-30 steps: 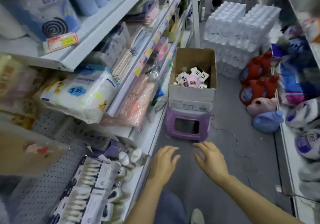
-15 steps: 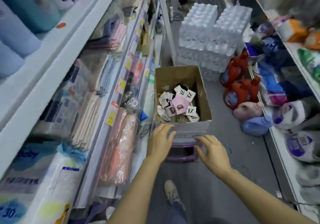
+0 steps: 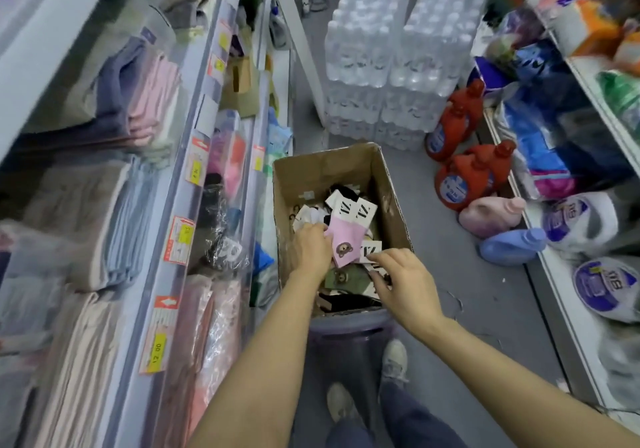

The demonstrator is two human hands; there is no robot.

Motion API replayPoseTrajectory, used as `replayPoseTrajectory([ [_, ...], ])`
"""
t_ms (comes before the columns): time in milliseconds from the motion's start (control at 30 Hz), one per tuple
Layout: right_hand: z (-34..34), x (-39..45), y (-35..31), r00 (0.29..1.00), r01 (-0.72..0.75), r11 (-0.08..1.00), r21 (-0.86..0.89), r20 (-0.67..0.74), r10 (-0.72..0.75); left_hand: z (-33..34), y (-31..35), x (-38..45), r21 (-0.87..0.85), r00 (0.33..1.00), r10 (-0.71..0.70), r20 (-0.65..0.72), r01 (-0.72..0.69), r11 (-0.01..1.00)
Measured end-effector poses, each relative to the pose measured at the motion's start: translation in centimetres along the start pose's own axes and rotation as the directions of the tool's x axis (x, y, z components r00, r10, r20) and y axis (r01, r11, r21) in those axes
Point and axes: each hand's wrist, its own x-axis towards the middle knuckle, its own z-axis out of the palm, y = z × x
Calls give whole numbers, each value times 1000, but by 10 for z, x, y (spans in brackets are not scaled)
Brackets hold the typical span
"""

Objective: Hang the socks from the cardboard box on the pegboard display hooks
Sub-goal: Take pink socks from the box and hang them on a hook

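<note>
The shop aisle held the biggest things: stacked packs of bottled water stood at the far end of the floor, and shelving with folded towels ran along the left edge. Red detergent jugs sat on the floor by the right-hand shelf's foot. The cardboard box rested on a purple stool in mid-aisle, open at the top, with the socks heaped against its near and right walls. No pegboard hooks were in view.

The left hand reached into the box near its left wall, fingers curled onto the edge of a pink pair with a bear motif; it looked like a pinch, though the fingertips were partly hidden. The right hand hovered at the near right corner with fingers loosely bent over the cards, gripping nothing that could be seen.

The likely trouble was a tangle: lifting the pink pair could drag neighbouring pairs out by their hangers and drop them on the floor. Leaning on the box might also tip it off the stool, since it seemed to overhang.

The white header cards bore large black strokes, not clearly readable. One yellow price tag on the shelf edge appeared to read 12.00; the other labels were blurred.
</note>
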Motion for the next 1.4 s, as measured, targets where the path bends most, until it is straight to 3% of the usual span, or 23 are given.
replayPoseTrajectory([
  [300, 42, 39, 48, 976, 17, 993, -118, 219, 9, 64, 27, 97, 125, 978, -165, 125, 149, 981],
  [433, 67, 57, 51, 942, -24, 985, -172, 326, 81, 82, 26, 118, 186, 983, -178, 55, 165, 969],
  [500, 76, 71, 49, 909, -128, 976, -174, 372, 185, 79, 19, 121, 110, 977, -209, 33, 204, 973],
  [600, 95, 98, 55, 823, -414, 906, -86, 390, 413, 63, 3, 117, -220, 962, -270, -42, 255, 942],
  [700, 126, 132, 70, 695, -666, 745, -22, 345, 631, 33, -5, 102, -498, 936, -333, -111, 238, 834],
  [833, 169, 158, 86, 490, -851, 526, 6, 373, 788, 1, -7, 78, -570, 921, -340, -192, 177, 802],
  [1000, 194, 168, 91, 280, -960, 257, 112, 319, 906, 1, -14, 68, -609, 924, -336, -185, 161, 777],
  [1067, 199, 168, 91, 280, -960, 262, 101, 265, 923, 2, -15, 66, -602, 930, -324, -176, 159, 783],
  [1133, 200, 167, 90, 324, -945, 309, 105, 204, 924, 1, -16, 64, -613, 934, -316, -170, 151, 776],
  [1267, 187, 163, 79, 388, -897, 330, 294, 168, 906, -5, -16, 59, -657, 938, -298, -179, 111, 746],
  [1400, 159, 157, 62, 564, -774, 450, 444, 161, 810, -24, -9, 50, -731, 927, -331, -178, 101, 675],
])
